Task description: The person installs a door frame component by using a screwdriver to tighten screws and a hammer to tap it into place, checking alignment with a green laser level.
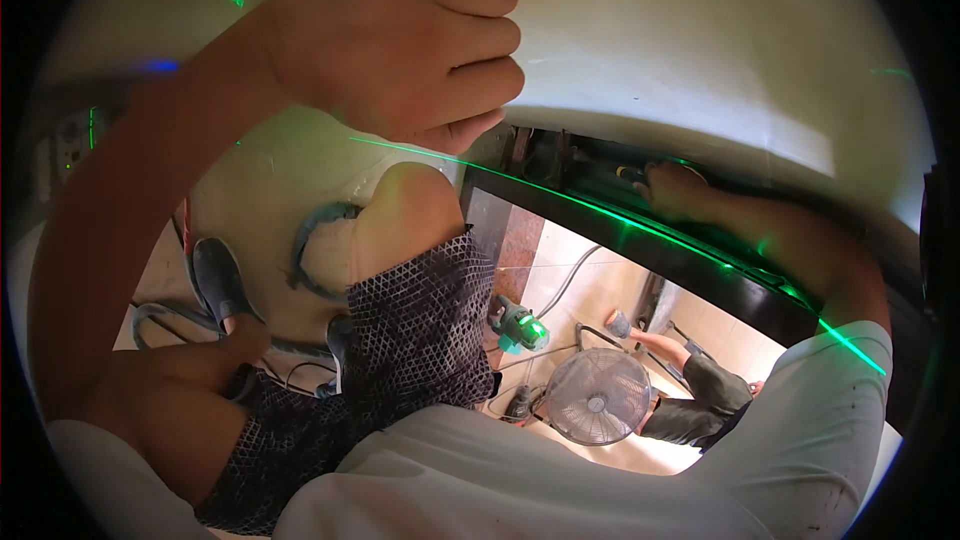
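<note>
My left hand (425, 45) is raised close in front of a large pale curved surface (700, 30). Its fingers are curled tight, and whatever they hold, if anything, is hidden. Over on the right, my right arm crosses a long black beam (600, 225) and reaches into the dark recess behind it. There my right hand (677, 190) closes around a slim yellow-and-black tool handle (631, 175); the tool's other end is lost in shadow. A green laser line runs along the beam and onto my right sleeve.
Below the beam, a round floor fan (597, 397) stands beside a green-lit laser level (522, 328). Another person (700, 395) in dark shorts is down on the floor behind the fan. Cables and a hose (165, 315) lie around my dark shoe (220, 280).
</note>
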Motion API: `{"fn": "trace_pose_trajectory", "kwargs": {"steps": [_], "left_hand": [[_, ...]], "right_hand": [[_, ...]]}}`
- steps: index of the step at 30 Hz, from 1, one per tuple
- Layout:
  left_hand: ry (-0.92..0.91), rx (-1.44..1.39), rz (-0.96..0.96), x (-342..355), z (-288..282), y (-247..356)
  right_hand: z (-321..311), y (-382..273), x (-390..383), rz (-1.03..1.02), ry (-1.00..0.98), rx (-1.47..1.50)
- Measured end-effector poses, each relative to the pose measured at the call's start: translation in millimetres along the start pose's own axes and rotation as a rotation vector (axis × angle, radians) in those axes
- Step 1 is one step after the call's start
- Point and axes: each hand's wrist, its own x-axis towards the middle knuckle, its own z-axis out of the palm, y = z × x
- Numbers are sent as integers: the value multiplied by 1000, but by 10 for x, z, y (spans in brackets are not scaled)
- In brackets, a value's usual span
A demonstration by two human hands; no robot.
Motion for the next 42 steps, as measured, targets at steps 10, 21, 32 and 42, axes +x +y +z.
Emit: {"fn": "trace_pose_trajectory", "kwargs": {"steps": [10, 21, 32, 42], "left_hand": [[-22, -21, -1, 278, -267, 22], [-84, -133, -7, 275, -254, 67], [-31, -131, 20, 186, -69, 93], [-130, -210, -19, 306, -197, 101]], "right_hand": [[-95, -30, -189, -27, -4, -5], [-37, -8, -209, 30, -87, 20], [57, 22, -136, 36, -94, 17], [59, 16, -115, 64, -125, -11]]}}
